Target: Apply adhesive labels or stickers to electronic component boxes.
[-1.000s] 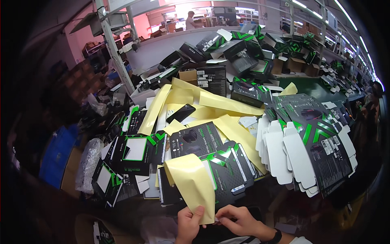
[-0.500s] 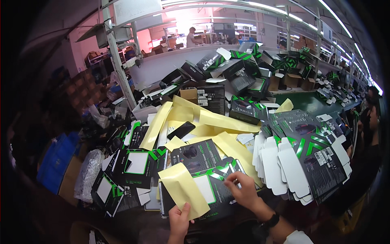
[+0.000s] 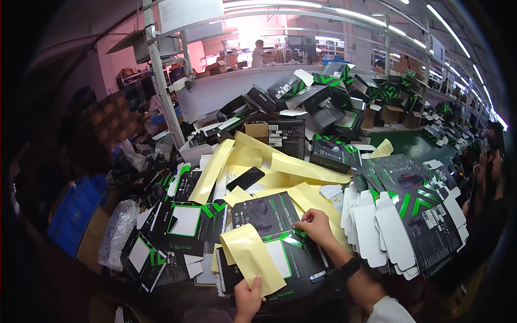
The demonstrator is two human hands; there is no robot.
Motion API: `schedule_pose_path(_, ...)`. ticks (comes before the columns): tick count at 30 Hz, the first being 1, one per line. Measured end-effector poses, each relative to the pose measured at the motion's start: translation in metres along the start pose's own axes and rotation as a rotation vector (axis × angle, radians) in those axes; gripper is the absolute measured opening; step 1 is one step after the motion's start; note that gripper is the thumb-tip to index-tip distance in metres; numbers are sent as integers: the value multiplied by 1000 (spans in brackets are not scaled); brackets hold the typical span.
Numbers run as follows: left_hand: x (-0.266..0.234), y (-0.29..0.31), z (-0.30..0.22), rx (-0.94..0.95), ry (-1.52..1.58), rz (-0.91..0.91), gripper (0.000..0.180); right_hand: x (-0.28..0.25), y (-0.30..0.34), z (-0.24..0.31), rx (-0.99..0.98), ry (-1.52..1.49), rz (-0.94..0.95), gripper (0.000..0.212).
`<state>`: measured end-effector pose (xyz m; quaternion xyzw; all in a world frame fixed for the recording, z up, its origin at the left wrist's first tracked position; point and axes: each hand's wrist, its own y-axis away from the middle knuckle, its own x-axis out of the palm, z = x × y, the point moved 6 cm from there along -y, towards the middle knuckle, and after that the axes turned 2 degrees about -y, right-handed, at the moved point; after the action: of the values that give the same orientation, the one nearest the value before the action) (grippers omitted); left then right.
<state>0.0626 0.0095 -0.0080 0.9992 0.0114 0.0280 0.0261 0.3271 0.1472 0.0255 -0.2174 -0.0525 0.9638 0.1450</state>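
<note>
Low in the frame, just left of centre, the left hand [image 3: 249, 297] pinches the bottom edge of a yellow backing strip [image 3: 252, 258], its fingers closed on the paper while the strip curls up and leftward over the work. Right of it, at lower centre, the right hand [image 3: 316, 227] presses down on a flat black-and-green carton blank [image 3: 274, 237], fingers bent with the tips on the printed card near a green band; whether they actually nip anything there is too small to tell.

The blank lies open on the cluttered desk [image 3: 414, 142], overlapping other blanks of the same kind at the lower left. A fanned stack of die-cut blanks [image 3: 398, 226] sits just to the right of the right hand, white flaps outward. More discarded yellow strips [image 3: 280, 167] pile across the middle of the frame, with a dark phone [image 3: 245, 178] lying among them.

The strip looks thin, light and limp, likely to fold or stick to itself, so a hold near one end, as now, probably suits it best. The blank seems stiff but creasable card, best held flat by its panels and not by its thin flaps.
</note>
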Motion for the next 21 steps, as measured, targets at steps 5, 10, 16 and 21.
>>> schedule_pose_path(5, 0, -1, 1, -10, -2, -5, 27, 1, -1, 2, -4, 7, 20, 26)
schedule_pose_path(10, 4, -1, -1, 13, 0, 4, 26, 1, 5, 17, -102, 340, 18, 35)
schedule_pose_path(16, -4, 2, 7, 11, -3, -56, 27, -28, 17, 24, -207, 489, -239, 30)
schedule_pose_path(21, 2, 3, 10, 6, -57, 29, 27, -19, 118, 69, -310, 140, 51, 29)
